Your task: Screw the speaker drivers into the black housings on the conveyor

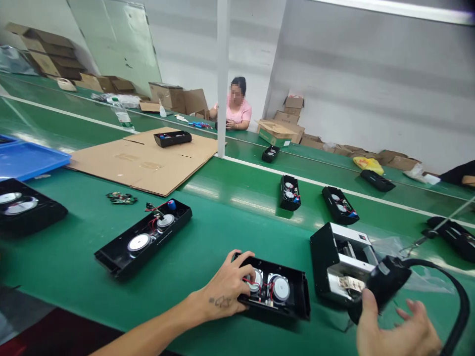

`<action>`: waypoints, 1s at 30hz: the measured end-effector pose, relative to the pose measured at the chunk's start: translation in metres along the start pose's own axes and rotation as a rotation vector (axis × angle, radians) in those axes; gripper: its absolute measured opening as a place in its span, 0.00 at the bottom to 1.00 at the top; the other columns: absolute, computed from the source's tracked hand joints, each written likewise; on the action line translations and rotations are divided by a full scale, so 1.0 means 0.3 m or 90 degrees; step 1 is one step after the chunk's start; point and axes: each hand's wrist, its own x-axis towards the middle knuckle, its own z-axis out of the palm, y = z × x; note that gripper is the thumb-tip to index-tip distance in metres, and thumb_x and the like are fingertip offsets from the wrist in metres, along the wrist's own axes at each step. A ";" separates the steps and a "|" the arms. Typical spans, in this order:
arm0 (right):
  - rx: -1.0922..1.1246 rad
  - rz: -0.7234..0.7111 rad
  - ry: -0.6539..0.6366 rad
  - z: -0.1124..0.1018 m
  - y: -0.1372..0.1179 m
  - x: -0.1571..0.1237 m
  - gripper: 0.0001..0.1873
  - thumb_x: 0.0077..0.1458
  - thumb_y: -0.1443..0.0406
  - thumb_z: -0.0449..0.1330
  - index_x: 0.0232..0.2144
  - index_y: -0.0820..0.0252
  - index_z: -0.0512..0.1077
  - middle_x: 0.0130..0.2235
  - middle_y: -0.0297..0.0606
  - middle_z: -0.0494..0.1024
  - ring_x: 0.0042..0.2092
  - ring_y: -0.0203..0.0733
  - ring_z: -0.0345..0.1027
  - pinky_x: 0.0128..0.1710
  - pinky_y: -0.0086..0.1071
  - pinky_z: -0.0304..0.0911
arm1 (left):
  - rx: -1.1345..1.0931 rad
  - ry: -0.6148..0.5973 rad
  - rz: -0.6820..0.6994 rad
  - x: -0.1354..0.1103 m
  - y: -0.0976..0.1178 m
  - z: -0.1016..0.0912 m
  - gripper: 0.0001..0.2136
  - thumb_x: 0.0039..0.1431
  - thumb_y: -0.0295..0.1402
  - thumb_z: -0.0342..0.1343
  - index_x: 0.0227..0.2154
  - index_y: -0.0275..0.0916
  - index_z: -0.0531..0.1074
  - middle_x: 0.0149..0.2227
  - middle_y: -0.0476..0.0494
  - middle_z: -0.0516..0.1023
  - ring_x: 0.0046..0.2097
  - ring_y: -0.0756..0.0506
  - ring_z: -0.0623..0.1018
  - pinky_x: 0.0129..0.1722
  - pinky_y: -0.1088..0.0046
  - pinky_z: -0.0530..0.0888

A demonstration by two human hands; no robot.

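Note:
My left hand (226, 289) grips the near end of an open black speaker housing (276, 301), its fingers curled over the rim beside a pair of round silver-and-white speaker drivers (267, 287) with red wires. My right hand (397, 329) holds a black corded handheld tool (386, 282), with a thick black cable (462, 306) looping away to the right. The tool sits just in front of a black-and-silver boxy machine (341, 262). Its tip is hidden behind the tool's body. Clear plastic film (397, 252) lies behind it.
A green conveyor belt (208, 232) carries several open speaker housings, a loose circuit board (121, 198), and a cardboard sheet (144, 158). A blue tray (29, 160) lies at the left. Beyond the belt, a co-worker in a pink top (235, 111) sits among stacked cardboard boxes.

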 end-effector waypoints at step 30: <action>0.702 0.168 -0.267 0.025 -0.292 -0.043 0.30 0.60 0.63 0.71 0.61 0.51 0.66 0.22 0.19 0.69 0.18 0.32 0.59 0.20 0.29 0.60 | 0.002 0.041 0.010 0.052 0.006 0.029 0.10 0.52 0.37 0.77 0.29 0.43 0.80 0.44 0.50 0.81 0.71 0.28 0.65 0.66 0.45 0.56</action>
